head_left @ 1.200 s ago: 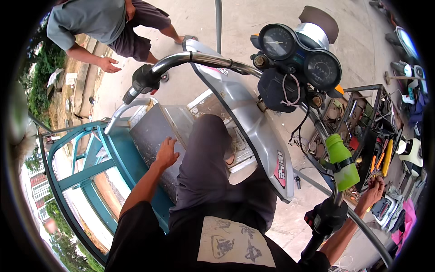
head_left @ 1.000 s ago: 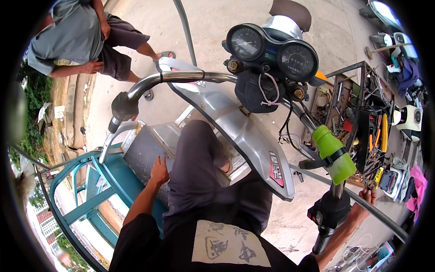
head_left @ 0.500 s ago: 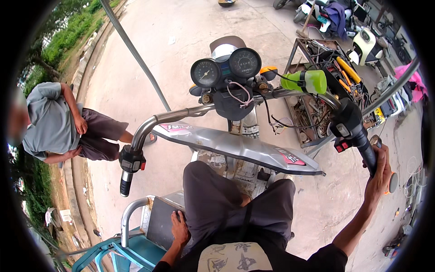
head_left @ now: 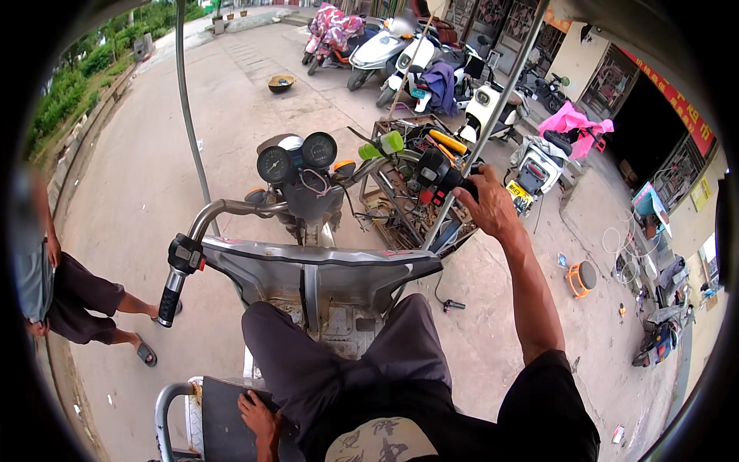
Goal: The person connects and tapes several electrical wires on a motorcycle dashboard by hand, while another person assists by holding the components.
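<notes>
I sit on a motor tricycle with a chrome handlebar (head_left: 246, 206) in front of me. My right hand (head_left: 494, 204) is wrapped over the dark right grip, beside the black switch housing (head_left: 437, 169). My left hand (head_left: 260, 416) lies on the dark seat panel (head_left: 223, 389) next to my thigh, fingers apart. Nobody holds the left grip (head_left: 169, 300), which is nearer to me than the right one. Two round gauges (head_left: 274, 164) stand at the middle of the bar. A green bottle (head_left: 391, 142) is strapped along its right side. Below runs a silver front shield (head_left: 269, 266).
A metal cart (head_left: 377, 204) of tools and parts stands beyond the right grip. Upright poles (head_left: 188, 108) frame the vehicle. A person (head_left: 77, 300) stands at the left. Parked scooters (head_left: 377, 51) line the back right; an orange stool (head_left: 582, 279) is on the right.
The handlebar has swung left; its right end, with my right hand, is farther forward. My view has lifted and turned right, showing more scooters and a doorway. My left hand stays on the seat.
</notes>
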A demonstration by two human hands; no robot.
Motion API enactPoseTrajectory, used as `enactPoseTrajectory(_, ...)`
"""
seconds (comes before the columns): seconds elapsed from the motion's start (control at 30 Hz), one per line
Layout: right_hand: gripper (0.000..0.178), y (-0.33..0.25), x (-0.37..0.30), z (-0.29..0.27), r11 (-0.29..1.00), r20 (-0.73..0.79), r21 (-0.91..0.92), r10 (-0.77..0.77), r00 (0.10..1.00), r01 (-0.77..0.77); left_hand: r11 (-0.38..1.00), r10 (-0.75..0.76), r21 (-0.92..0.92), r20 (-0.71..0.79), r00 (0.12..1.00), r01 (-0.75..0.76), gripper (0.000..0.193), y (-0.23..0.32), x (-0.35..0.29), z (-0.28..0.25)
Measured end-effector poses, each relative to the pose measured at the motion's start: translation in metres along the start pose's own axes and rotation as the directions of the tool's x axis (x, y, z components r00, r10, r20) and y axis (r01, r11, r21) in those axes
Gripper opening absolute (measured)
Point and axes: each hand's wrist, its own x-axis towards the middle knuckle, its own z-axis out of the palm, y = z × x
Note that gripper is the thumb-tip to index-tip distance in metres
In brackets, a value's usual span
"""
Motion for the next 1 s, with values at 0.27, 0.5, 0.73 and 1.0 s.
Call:
enactPoseTrajectory(0.27, 0.072, 0.000, -0.038, -0.066, 0.996, 0.100, -0.077, 0.048, 0.994, -0.041, 0.996, 0.021, -0.086, 0.125, 0.992, -0.010, 0.105, -0.008, -0.047, 0.010)
enactPoseTrajectory(0.5, 0.083, 0.012, -0.057, -0.073, 0.981, 0.180, -0.166, 0.129, 0.975, -0.099, 0.965, -0.049, -0.254, 0.053, 0.997, 0.061, 0.089, 0.028, -0.092, -0.007)
enactPoseTrajectory(0.73, 0.080, -0.012, -0.025, -0.043, 0.986, 0.050, -0.115, 0.130, 0.990, -0.124, 0.995, -0.005, -0.102, -0.186, 0.983, -0.014, 0.086, 0.031, -0.081, -0.005)
enactPoseTrajectory(1.0, 0.068, -0.053, -0.010, -0.010, 0.975, -0.066, -0.162, 0.142, 0.988, -0.151, 0.970, -0.052, -0.238, -0.001, 0.999, 0.051, 0.087, -0.005, -0.039, -0.013)
